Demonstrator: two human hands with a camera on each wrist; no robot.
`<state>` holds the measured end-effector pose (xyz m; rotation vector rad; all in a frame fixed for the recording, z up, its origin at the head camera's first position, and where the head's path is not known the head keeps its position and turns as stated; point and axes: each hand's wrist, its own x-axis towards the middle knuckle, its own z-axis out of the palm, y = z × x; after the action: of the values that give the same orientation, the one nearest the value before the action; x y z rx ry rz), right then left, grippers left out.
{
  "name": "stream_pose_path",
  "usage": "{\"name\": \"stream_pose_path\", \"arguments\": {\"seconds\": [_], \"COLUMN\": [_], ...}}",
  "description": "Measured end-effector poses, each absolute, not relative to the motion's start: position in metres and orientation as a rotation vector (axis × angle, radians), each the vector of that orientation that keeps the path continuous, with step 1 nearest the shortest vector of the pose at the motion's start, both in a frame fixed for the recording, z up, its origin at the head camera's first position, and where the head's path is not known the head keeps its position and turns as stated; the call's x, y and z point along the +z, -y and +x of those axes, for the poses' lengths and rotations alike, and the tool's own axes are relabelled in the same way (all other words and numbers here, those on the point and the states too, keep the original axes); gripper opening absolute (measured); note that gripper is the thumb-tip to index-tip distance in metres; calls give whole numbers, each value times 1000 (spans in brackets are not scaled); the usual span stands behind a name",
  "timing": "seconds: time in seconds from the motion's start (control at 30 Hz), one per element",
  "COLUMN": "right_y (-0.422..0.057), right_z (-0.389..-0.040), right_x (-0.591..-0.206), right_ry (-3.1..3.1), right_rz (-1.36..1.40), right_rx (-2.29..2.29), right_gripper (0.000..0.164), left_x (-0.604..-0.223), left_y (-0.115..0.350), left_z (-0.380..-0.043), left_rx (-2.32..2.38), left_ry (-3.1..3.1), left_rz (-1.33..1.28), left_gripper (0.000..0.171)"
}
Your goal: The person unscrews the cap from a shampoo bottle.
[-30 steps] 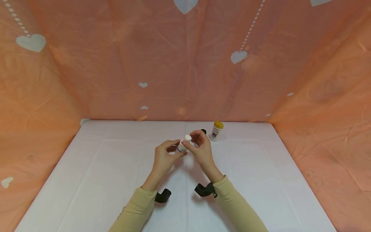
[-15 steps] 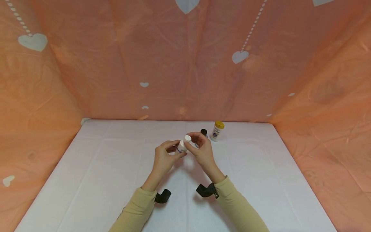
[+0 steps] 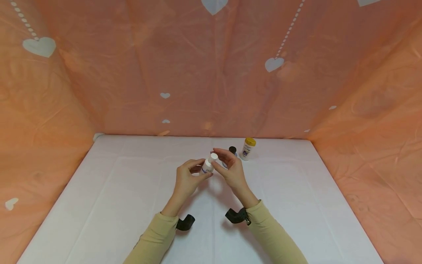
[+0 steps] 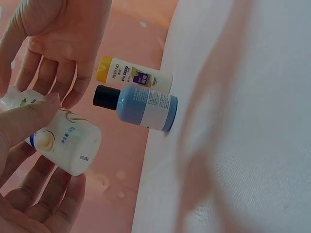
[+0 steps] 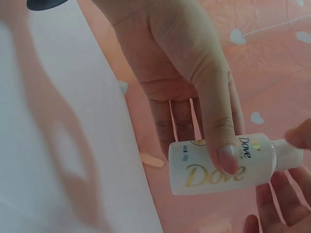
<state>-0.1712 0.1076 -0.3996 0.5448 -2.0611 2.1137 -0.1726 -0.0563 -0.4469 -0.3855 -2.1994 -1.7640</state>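
My left hand [image 3: 185, 179] grips the body of a small white Dove bottle [image 4: 73, 141] above the middle of the table, its thumb lying across the label in the right wrist view. The bottle leans to the right, white cap [image 5: 290, 154] upward. At that cap is my right hand [image 3: 233, 172], thumb on one side and index finger on the other, pinching it; the other fingers stretch loosely past. Behind the right hand stands a blue bottle [image 4: 146, 109] with a black cap, partly hidden in the head view.
A white bottle with a yellow cap [image 3: 248, 149] stands beside the blue one near the table's back edge. White cloth [image 3: 132, 205] covers the table. Orange curtains [image 3: 184, 73] with pale hearts enclose the back and sides.
My right thumb has shifted rightward round the cap while the index finger has swung left behind it. More of the blue bottle's black cap shows. The left hand has kept its hold.
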Motion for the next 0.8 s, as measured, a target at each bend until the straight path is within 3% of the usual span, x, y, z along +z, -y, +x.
{"name": "stream_pose_path", "arguments": {"seconds": [0.8], "right_y": [-102], "right_z": [-171], "right_x": [-404], "right_ry": [2048], "right_rz": [336], "right_rx": [2109], "right_gripper": [27], "left_x": [-446], "left_y": [51], "left_z": [-170], "left_rx": [-1719], "left_ry": [2221], "left_rz": [-393], "left_gripper": [43]}}
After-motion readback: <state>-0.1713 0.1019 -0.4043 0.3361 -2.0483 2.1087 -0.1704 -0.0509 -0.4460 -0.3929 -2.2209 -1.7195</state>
